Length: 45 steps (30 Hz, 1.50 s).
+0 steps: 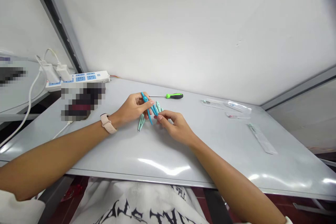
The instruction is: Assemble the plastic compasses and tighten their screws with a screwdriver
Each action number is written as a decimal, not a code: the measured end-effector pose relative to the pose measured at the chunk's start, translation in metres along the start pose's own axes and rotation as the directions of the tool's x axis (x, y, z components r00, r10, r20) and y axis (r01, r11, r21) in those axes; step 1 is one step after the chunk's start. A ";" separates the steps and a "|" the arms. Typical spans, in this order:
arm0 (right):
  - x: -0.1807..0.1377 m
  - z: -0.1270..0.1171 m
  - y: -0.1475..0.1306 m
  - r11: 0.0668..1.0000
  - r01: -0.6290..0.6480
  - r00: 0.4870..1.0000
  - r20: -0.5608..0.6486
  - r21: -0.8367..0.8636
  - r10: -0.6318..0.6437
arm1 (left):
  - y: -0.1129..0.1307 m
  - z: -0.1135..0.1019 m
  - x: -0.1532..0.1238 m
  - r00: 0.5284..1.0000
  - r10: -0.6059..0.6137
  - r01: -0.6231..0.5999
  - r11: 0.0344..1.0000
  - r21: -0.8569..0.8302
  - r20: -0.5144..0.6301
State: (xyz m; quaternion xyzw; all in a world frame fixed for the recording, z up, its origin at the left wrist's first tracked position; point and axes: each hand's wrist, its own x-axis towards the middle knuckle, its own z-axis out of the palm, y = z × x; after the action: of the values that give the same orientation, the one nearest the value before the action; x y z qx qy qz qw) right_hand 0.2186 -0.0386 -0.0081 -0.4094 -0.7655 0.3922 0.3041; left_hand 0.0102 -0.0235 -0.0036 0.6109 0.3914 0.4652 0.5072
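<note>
Left hand (132,108) grips a blue drawing compass (147,106) slanting toward the curled right hand (176,126), its grip unclear, above a teal compass (141,123) on the table (210,161).

The blue compass (150,107) stands with two legs spread in a narrow V, its hinge end (143,95) pointing away from the person. The left hand (132,107) grips it near the hinge. The right hand (175,126) pinches the legs at their lower part. Mint-green pointed parts (141,122) lie directly beneath, partly hidden by both hands; their exact form cannot be determined.
</note>
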 end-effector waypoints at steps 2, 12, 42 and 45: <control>0.000 0.000 0.000 1.000 -0.003 1.000 -0.022 0.002 0.003 | 0.000 0.000 0.000 1.000 0.001 -0.001 1.000 0.004 -0.007; 0.001 0.002 0.002 0.997 -0.067 0.993 -0.098 0.045 0.071 | 0.000 0.000 0.000 1.000 -0.005 0.005 1.000 0.007 -0.030; 0.002 -0.001 0.008 0.933 -0.026 0.999 0.024 -0.359 0.037 | -0.002 -0.002 0.002 0.998 -0.019 0.018 1.000 -0.010 -0.061; 0.001 -0.001 0.007 0.934 0.011 1.000 0.029 -0.357 -0.001 | 0.000 -0.001 0.002 0.997 -0.032 0.030 0.999 -0.027 -0.073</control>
State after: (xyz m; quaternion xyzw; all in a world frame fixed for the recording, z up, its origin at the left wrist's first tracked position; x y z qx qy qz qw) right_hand 0.2214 -0.0348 -0.0137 -0.4499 -0.8295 0.2513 0.2152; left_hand 0.0099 -0.0214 -0.0035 0.5805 0.4134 0.4845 0.5074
